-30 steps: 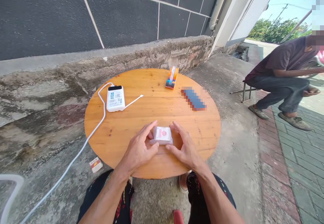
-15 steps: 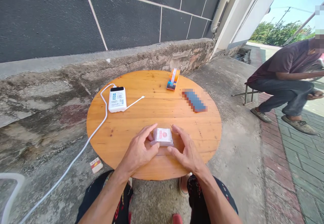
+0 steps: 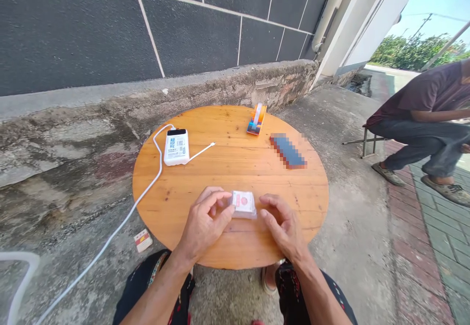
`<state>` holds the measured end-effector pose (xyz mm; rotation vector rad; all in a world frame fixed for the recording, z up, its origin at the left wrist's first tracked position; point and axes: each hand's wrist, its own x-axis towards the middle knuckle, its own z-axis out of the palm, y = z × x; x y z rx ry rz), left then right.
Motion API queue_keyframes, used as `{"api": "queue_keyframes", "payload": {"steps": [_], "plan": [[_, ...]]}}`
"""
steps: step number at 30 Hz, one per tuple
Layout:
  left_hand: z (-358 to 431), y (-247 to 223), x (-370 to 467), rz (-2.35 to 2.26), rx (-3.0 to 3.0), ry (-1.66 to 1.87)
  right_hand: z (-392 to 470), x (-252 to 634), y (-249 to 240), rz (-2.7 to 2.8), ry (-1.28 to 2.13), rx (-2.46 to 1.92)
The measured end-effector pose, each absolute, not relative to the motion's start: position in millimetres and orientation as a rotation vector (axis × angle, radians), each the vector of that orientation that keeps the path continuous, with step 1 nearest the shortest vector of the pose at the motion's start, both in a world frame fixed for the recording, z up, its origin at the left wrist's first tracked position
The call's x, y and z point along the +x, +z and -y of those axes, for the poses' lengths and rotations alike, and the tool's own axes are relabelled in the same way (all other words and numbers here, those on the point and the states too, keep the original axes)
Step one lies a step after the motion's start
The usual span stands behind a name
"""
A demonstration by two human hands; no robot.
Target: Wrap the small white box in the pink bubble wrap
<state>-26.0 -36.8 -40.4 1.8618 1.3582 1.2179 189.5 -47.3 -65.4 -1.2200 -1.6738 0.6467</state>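
On the round wooden table point(image 3: 198, 178) lies a small pack point(image 3: 243, 201) in clear plastic, its pale top printed in red. The thumb and bent forefinger of my left hand point(image 3: 207, 217) close on the pack's left end. To the right of the pack, my right hand point(image 3: 284, 224) holds nothing, with its fingers curved and its thumb apart from them. A short gap separates that hand from the pack. What is inside the wrapping I cannot make out.
At the back left sits a white power bank point(image 3: 176, 147) with a white cable point(image 3: 147, 195) running off the table. Toward the back right are an orange tape dispenser point(image 3: 257, 119) and a blurred phone-like slab point(image 3: 288, 151). A seated person point(image 3: 414, 119) is at the right.
My right hand has drawn away to the right from the pack, its fingers curling more. My left fingers have come closer together at the pack's left end. The view has shifted slightly.
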Motion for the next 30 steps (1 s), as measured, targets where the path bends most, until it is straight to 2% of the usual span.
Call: {"api": "queue_keyframes", "payload": {"steps": [6,15,30], "plan": [[32,-43,-23,-1.378,1.834,1.161,36,186,-53,1.675,0.578,-1.214],[31,-42,-25,-1.338,1.821,1.094,8,165,-10,2.019,0.581,-1.228],[30,-56,-25,-1.356,1.917,1.16,-2,139,7,2.01,0.527,-1.404]]}}
